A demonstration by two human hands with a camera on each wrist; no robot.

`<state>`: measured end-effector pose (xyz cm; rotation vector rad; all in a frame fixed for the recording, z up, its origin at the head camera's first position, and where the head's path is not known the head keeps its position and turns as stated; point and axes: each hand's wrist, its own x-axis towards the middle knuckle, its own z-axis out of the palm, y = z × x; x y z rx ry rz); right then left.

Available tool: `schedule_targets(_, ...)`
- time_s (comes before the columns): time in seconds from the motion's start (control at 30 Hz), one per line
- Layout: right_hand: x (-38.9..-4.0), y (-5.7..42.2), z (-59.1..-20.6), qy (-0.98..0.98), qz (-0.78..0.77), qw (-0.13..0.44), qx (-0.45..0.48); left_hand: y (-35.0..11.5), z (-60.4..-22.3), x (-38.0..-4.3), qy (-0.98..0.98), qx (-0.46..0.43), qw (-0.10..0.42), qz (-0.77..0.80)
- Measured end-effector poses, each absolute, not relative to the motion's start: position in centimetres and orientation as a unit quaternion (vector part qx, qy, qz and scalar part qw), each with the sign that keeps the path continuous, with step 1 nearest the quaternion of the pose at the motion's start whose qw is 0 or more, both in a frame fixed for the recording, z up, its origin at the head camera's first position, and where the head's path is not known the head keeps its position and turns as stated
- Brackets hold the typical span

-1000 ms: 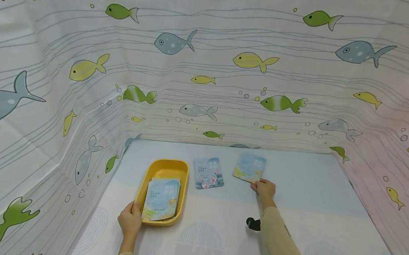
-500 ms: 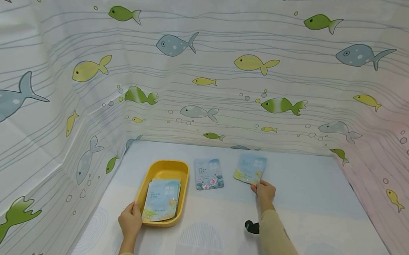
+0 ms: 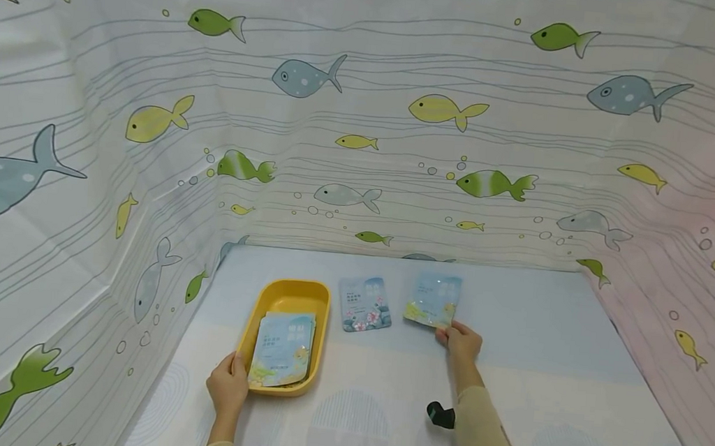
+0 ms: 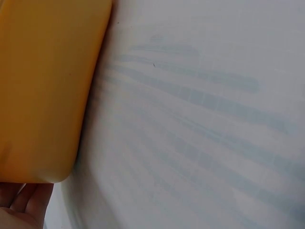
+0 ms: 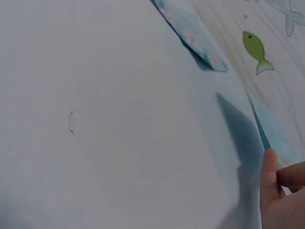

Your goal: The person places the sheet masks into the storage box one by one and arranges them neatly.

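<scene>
My left hand point(image 3: 229, 382) grips the near-left rim of a yellow plastic bin point(image 3: 295, 294). In the left wrist view, the fingers point(image 4: 37, 202) curl at the end of the bin's outer wall point(image 4: 43, 105). A stack of flat light-blue packets point(image 3: 282, 350) lies in the near part of the bin. My right hand point(image 3: 461, 343) pinches the near right corner of a light-blue packet with a yellow-green print point(image 3: 432, 299). In the right wrist view, this packet point(image 5: 276, 129) is held tilted, its shadow on the table beside it.
To the right of the bin lies a packet with pink flowers point(image 3: 365, 305), flat on the pale patterned table point(image 3: 532, 321). A white curtain with printed fish point(image 3: 349, 173) rises behind the table and along both sides.
My right hand has come slightly nearer with its packet, which has shifted a little left. My left hand, the bin and the flowered packet stay in place.
</scene>
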<state>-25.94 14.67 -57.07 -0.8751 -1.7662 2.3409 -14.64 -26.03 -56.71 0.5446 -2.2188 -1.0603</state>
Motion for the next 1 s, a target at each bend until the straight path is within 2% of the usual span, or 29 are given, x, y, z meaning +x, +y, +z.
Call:
schedule_targets(0.43,-23.4,13.3,-55.3,-0.569,0.787,0.039,-0.235,-26.0,-56.8,-14.8,-0.837,0.211,0.303,-0.405)
schedule_targets(1.0,-21.3,9.1,-53.7,-0.57,0.801,0.014,-0.182,-26.2,-56.9,-14.8,-0.839,0.216,0.301,-0.4)
